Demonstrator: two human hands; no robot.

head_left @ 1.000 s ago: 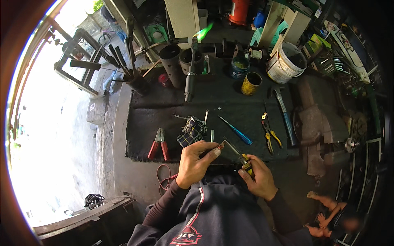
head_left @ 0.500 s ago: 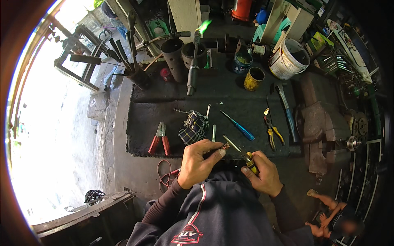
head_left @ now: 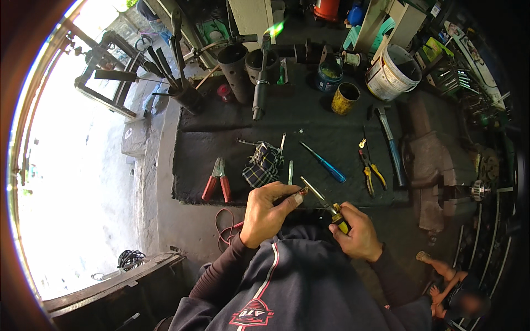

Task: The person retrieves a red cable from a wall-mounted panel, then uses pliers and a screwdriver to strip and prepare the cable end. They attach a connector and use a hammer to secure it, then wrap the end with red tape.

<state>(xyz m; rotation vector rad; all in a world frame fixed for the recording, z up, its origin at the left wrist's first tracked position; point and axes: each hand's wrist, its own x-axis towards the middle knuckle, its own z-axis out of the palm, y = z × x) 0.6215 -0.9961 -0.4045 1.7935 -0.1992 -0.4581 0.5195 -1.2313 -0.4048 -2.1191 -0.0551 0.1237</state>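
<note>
My left hand [head_left: 269,214] is closed, pinching a small copper-coloured piece [head_left: 303,191] between thumb and forefinger; much of it is hidden by the fingers. My right hand [head_left: 359,231] grips the yellow and black handle of a screwdriver [head_left: 339,218]. Its metal shaft points up and left, with the tip close beside the copper-coloured piece; contact cannot be made out. Just beyond my hands, on a black mat [head_left: 221,138], lie a checked cloth [head_left: 263,165], a thin flat metal strip [head_left: 290,172] and a blue-handled screwdriver [head_left: 326,165].
A torch [head_left: 260,88] burns with a green flame at the back. Red-handled pliers [head_left: 217,182] lie left; yellow-handled pliers [head_left: 371,171] and a hammer [head_left: 391,146] lie right. A vise [head_left: 436,160], a white bucket [head_left: 386,83] and a yellow can [head_left: 345,99] stand beyond. A person [head_left: 455,292] is at lower right.
The screwdriver's shaft has swung to a steeper slant and its tip is nearer the copper-coloured piece. My left hand keeps its pinch. The whole view has shifted slightly.
</note>
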